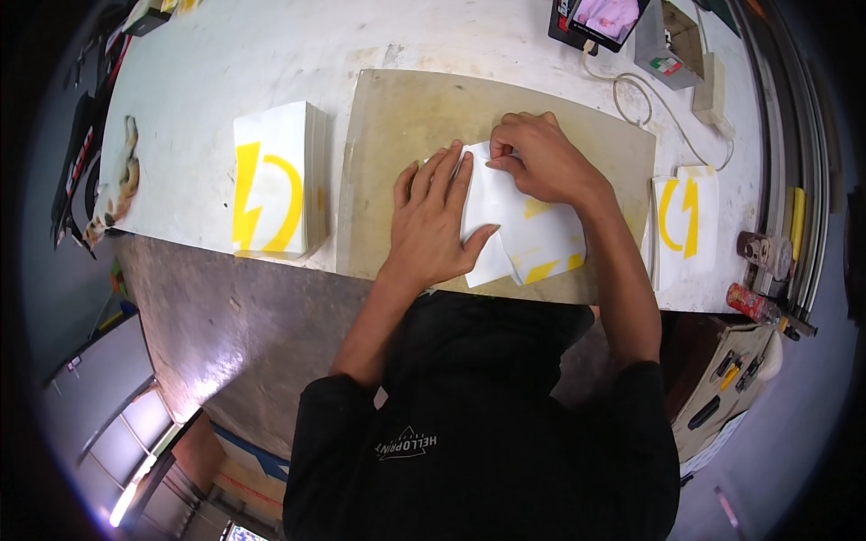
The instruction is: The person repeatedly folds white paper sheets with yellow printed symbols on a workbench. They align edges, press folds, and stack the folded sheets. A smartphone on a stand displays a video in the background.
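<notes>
A folded white paper piece with yellow printing (pixel 550 239) lies on a tan translucent mat (pixel 388 117) in front of me. My left hand (pixel 437 216) rests flat on its left part, fingers stretched out and thumb spread. At the paper's upper edge, my right hand (pixel 546 158) is closed in a pinch, its thumb and forefinger on the paper. The left flap overlaps the printed part along a slanting fold. Part of the paper is hidden under both hands.
Left of the mat stands a thick stack of white and yellow printed pieces (pixel 271 180). A smaller pile (pixel 690 207) lies to the right. Farther back are a phone (pixel 609 18), a cable (pixel 631 77) and a grey box (pixel 669 50). A cat (pixel 122 189) lies by the left edge.
</notes>
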The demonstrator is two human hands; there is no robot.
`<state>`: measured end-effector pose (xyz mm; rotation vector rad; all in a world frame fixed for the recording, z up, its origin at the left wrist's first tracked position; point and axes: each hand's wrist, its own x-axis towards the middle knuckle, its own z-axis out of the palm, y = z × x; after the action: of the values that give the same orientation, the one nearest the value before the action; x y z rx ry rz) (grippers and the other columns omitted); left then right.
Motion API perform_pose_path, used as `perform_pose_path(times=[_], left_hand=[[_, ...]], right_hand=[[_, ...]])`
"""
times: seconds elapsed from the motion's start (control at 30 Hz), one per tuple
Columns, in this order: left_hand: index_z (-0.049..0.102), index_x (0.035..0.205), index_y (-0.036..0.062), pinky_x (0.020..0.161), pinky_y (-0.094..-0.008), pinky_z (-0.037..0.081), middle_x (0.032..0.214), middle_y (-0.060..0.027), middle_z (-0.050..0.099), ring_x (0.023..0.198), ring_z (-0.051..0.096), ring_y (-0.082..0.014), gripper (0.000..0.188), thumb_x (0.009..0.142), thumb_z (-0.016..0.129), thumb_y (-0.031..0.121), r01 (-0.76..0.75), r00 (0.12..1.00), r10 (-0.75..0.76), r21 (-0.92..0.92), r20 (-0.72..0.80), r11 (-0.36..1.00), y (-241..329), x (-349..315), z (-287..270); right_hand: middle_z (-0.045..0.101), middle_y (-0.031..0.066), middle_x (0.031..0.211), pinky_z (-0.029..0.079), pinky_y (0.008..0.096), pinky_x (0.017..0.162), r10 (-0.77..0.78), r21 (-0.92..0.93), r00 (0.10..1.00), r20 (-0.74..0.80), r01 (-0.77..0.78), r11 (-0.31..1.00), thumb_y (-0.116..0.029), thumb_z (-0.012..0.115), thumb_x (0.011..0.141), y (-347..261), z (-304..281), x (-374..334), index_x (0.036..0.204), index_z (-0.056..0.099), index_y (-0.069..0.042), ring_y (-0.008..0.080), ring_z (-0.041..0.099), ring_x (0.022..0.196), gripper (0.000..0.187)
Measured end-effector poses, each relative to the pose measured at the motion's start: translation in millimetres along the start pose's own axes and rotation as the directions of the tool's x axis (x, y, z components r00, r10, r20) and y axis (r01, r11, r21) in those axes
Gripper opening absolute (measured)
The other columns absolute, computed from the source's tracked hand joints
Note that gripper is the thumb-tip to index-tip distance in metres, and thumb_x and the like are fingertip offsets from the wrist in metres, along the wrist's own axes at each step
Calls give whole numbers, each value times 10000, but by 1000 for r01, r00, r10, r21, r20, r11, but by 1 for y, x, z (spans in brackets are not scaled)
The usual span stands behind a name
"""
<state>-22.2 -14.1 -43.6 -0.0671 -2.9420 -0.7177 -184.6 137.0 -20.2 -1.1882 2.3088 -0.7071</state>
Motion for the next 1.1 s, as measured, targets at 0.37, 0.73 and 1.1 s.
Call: perform_pose_path(times=[0.37,0.73,1.1], left_hand=[[447,1468,-50,1167,-549,241,1567,-214,383,1420,375,-351,831,865,664,480,-14,1000,14,32,-6,999,0,1,2],[399,1511,-21,1190,-532,207,1594,-195,347,1442,349,-351,868,869,677,493,-7,1000,6,29,22,1000,-1,0,2],[524,1404,11,1208,-553,222,1561,-252,391,1457,379,-380,710,890,689,472,-40,998,39,-23,-42,999,-4,-5,7]], right_hand=[[651,104,849,362,418,899,-15,2,1000,-7,15,1000,-81,697,889,3,3,-2,845,629,-63,299,577,959,83],[662,105,873,364,381,943,18,44,997,74,-22,999,-112,704,908,6,-4,2,889,642,-69,277,576,916,77],[668,169,781,481,394,675,-4,159,1000,13,2,987,-106,725,895,13,-5,6,866,653,14,302,616,713,143]])
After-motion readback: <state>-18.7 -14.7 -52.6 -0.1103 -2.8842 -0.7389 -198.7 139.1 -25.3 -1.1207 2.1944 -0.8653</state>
